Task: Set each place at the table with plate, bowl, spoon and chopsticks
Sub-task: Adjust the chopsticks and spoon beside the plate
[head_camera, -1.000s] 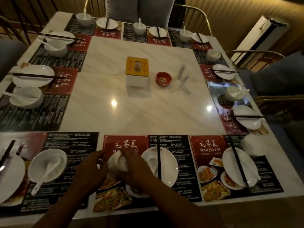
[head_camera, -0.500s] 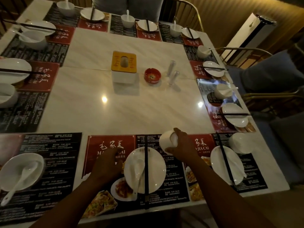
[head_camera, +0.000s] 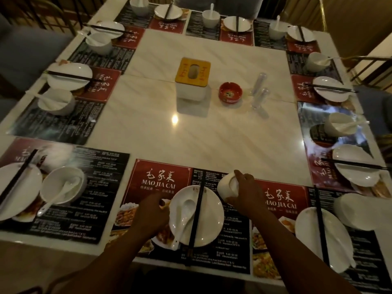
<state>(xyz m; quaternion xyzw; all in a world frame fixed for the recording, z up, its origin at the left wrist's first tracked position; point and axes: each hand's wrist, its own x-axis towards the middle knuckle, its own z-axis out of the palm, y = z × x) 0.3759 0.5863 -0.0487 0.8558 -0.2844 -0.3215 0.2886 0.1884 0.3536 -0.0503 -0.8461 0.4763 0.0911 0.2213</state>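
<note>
The place at the middle of the desk's [head_camera: 212,136] near edge is the one being worked on, and it looks roughly half arranged. Its plate [head_camera: 209,225] sits on the placemat [head_camera: 161,177]. The chopsticks [head_camera: 196,221] lie across the plate, pointing away from the near edge, and the spoon [head_camera: 184,217] lies in the plate just left of them.

The right hand [head_camera: 244,192] grips the bowl [head_camera: 228,186], with its fingers curled over the bowl's wall. The bowl is tipped rather than upright and sits just beyond the plate's far right rim. I cannot tell whether it touches the mat.

The left hand [head_camera: 152,213] is at the plate's left rim. Its back hides the fingers, so I cannot tell whether they pinch the rim or only rest against it.

The step in hand seems to be seating the bowl beside its plate. The next move would be to turn the bowl mouth-up and set it flat on the mat, close to the plate but not on its rim. The spoon probably then goes from the plate into the bowl (the neighbouring bowl [head_camera: 63,185] toward the near left corner already holds its spoon this way).

The chopsticks appear to lie loose, so any nudge to the plate risks rolling them off. The plate is best kept steady while the bowl is set down.
</note>
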